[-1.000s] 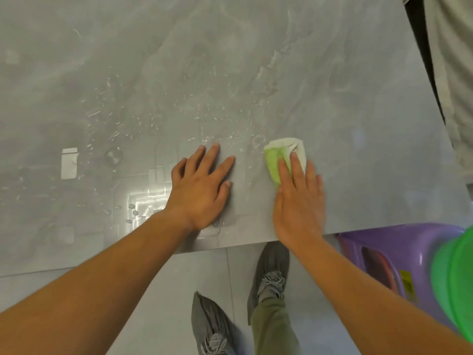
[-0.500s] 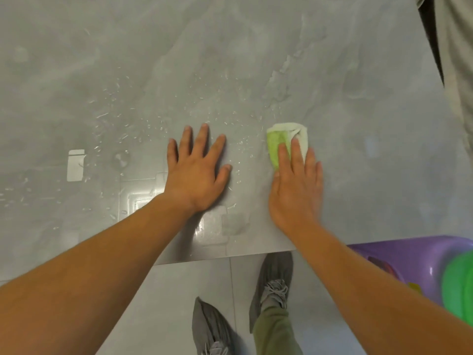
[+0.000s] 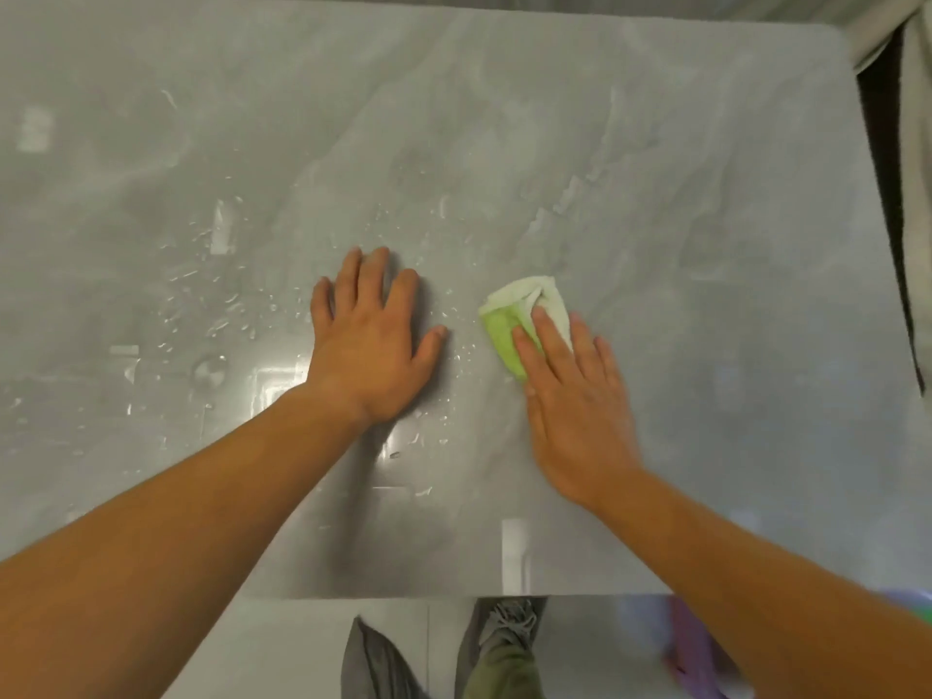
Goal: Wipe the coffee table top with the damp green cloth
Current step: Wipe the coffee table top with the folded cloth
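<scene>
The green cloth, folded into a small wad w/ a bright lime underside and a paler, whitish crumpled top, is pressed flat onto the grey marbled counter near its centre by the right hand, fingers extended and laid over the cloth's near part. The left hand is laid palm-down just beside it, fingers spread, nothing held. Water droplets are scattered across the counter to the left of the left hand and betw. the hands.

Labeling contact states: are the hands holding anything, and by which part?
No gripped hold. The right hand presses the green cloth flat against the coffee table, fingers on its near end. The left hand lies flat on the table, empty.
</scene>
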The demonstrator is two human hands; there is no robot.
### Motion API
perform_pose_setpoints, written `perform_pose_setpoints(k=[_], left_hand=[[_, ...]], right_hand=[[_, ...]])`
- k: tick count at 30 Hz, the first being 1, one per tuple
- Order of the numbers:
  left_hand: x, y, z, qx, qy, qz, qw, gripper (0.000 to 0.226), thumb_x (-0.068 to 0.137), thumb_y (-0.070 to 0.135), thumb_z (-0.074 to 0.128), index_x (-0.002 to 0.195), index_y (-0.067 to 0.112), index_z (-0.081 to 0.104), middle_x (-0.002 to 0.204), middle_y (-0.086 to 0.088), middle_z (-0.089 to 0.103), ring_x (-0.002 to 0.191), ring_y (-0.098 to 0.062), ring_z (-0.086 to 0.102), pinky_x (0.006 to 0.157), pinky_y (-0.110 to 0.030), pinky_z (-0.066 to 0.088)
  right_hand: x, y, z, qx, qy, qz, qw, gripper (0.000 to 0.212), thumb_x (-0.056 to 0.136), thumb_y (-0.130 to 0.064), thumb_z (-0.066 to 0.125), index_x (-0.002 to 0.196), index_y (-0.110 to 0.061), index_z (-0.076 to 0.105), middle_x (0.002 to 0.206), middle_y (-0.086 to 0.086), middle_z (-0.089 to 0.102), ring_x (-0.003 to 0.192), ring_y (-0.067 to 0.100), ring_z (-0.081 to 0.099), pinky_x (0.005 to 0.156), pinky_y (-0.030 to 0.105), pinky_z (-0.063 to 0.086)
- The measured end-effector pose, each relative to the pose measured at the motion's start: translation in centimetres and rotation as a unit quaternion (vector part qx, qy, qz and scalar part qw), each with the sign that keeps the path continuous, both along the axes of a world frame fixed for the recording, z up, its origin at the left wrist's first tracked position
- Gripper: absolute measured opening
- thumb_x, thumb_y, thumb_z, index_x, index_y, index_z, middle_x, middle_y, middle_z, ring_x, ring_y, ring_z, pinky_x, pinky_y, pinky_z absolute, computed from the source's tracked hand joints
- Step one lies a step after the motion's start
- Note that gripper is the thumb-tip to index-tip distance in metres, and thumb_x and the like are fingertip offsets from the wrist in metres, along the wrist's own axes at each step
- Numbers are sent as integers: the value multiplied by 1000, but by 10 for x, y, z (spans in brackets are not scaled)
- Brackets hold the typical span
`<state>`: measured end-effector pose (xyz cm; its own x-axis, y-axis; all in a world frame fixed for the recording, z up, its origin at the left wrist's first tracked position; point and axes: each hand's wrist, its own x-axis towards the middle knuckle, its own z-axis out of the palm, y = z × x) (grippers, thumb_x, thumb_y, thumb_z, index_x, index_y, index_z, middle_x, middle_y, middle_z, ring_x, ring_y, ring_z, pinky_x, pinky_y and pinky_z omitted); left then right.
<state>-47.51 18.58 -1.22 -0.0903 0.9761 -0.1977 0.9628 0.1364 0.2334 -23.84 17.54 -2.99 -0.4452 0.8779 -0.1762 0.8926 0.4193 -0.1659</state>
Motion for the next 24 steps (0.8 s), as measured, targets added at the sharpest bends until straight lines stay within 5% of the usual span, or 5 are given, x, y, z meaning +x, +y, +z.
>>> perform_pose_setpoints(k=[3,8,15,20,24], left_hand=[[-1,24,-2,-30,4,-11,999,68,94,61,27,152,28,18,165,-9,5,151,-34,-3,118,-57,5],[-4,43,5,-13,35,-1,999,50,91,58,33,133,32,42,147,-4,36,134,-34,28,102,-56,28],[-14,60,14,-1,26,3,1000,53,92,54,37,133,22,45,136,-7,46,124,-32,42,103,-52,29],[-34,92,8,-11,33,-6,999,62,96,56,28,149,25,29,160,-11,22,148,-34,15,117,-58,14],[-55,140,5,-20,30,7,999,65,97,59,27,153,28,19,165,-12,9,151,-35,1,119,-58,6]], right_hand=[[19,40,3,-20,5,34,999,56,101,-27,28,157,-28,22,168,-4,12,154,32,12,124,52,14],[-19,113,2,1,4,-83,997,62,100,-26,37,158,-26,17,168,-2,7,153,35,8,123,53,11],[-7,95,1,-11,17,105,994,63,97,-25,40,157,-29,20,168,-4,9,154,33,9,123,53,12],[-44,185,1,-1,21,-104,994,60,101,-27,34,158,-27,16,168,-1,8,154,35,6,124,52,9],[-34,161,1,6,18,0,1000,58,99,-26,32,157,-26,23,168,-2,12,153,35,12,124,52,12]])
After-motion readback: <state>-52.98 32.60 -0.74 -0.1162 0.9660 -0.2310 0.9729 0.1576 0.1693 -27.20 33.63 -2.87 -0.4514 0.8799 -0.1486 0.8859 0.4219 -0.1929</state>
